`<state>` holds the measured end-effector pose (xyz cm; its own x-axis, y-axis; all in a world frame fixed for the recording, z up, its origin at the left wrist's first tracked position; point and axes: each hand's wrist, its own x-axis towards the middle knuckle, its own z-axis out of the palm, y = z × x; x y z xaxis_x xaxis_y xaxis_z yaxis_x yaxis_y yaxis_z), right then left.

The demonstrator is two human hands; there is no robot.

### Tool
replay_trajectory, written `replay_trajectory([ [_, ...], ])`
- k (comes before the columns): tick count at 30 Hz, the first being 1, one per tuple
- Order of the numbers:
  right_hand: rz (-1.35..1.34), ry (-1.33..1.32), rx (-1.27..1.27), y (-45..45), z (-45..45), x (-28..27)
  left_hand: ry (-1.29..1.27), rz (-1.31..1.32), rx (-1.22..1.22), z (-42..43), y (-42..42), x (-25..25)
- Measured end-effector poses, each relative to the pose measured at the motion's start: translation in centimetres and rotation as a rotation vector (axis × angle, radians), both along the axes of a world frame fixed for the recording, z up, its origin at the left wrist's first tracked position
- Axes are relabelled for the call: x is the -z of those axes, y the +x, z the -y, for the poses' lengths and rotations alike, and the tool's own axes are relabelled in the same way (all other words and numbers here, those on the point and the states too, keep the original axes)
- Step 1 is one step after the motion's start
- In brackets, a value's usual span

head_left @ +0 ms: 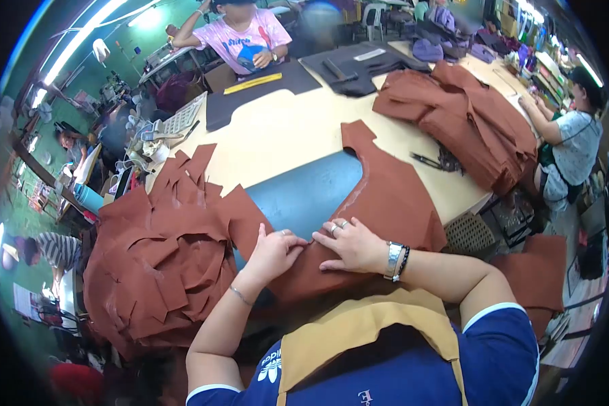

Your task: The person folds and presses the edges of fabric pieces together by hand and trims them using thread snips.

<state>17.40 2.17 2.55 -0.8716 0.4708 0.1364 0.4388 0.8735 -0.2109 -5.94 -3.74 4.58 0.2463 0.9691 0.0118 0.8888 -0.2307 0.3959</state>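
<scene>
A rust-brown fabric piece (396, 196) with a curved cut-out lies in front of me, partly over a smooth blue-grey sheet (308, 189). A whitish streak runs along its curved inner edge. Thumb and fingers of my left hand (275, 254) pinch that edge. Close beside it, my right hand (353, 247) has bent fingers on the same edge, its thumb lower on the cloth. What lies under the fingertips is hidden. Left of my hands sits a heaped pile of rust-brown fabric pieces (162, 257).
Another rust-brown stack (460, 122) and dark scissors (426, 161) lie at right. Dark fabric panels (267, 95), a yellow ruler (254, 82) and a calculator-like keypad (183, 116) are farther back. One person (240, 40) is across the table, another (568, 128) at right.
</scene>
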Motion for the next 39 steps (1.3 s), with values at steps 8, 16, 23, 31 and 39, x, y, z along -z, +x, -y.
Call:
replay_trajectory([
  [8, -0.143, 0.037, -0.02, -0.7, 0.4, 0.8, 0.042, -0.08, 0.097, 0.0, -1.3, -0.3],
  [16, -0.057, -0.019, -0.02, -0.9, 0.5, 0.1, 0.118, -0.207, 0.144, 0.3, -2.2, -0.4],
  [23, 0.051, -0.018, -0.014, -1.1, 0.6, -1.2, 0.296, -0.271, 0.177, 1.0, -3.1, 0.5],
  [31, 0.148, -0.027, -0.044, -2.1, 0.3, -2.2, 0.365, -0.215, 0.116, 1.2, -4.5, 1.7],
  [39, 0.182, -0.023, -0.05, -2.4, 0.3, -2.4, 0.382, -0.185, 0.084, 1.4, -4.9, 2.4],
])
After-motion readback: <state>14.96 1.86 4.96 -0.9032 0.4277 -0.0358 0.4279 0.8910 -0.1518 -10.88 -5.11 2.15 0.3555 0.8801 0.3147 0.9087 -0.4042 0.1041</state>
